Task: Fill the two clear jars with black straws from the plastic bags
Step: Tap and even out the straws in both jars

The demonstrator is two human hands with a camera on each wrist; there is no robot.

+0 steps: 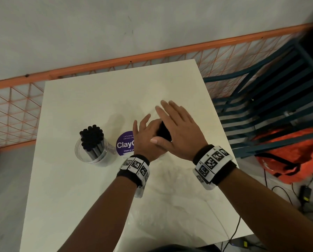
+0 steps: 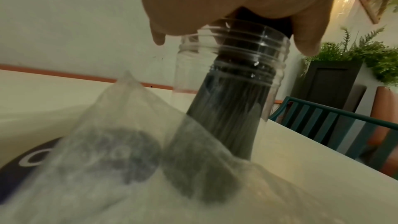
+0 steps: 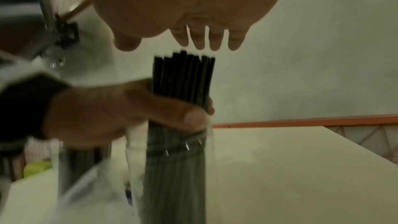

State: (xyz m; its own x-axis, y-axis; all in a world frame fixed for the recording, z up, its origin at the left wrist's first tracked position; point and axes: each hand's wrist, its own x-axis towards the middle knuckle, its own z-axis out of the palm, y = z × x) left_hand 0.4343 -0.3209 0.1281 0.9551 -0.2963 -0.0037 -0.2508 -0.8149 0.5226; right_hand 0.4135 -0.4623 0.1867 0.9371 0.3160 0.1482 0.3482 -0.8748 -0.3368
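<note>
My left hand [image 1: 146, 138] wraps the bundle of black straws [image 3: 183, 77] just above the rim of the second clear jar [image 2: 232, 67], at the centre of the head view, so the bundle stays upright and gathered while its lower ends stand inside the jar. My right hand [image 1: 179, 128] hovers flat above the straw tops, fingers [image 3: 199, 40] straight and holding nothing, likely ready to pat them level. The first jar [image 1: 95, 151], in the left middle of the head view, already stands full on the white table [image 1: 79, 206], well apart from my hands. A crumpled plastic bag [image 2: 96, 159] lies in the lower left of the left wrist view, just beside the jar, partly over a purple sticker [image 1: 124, 144].
</note>
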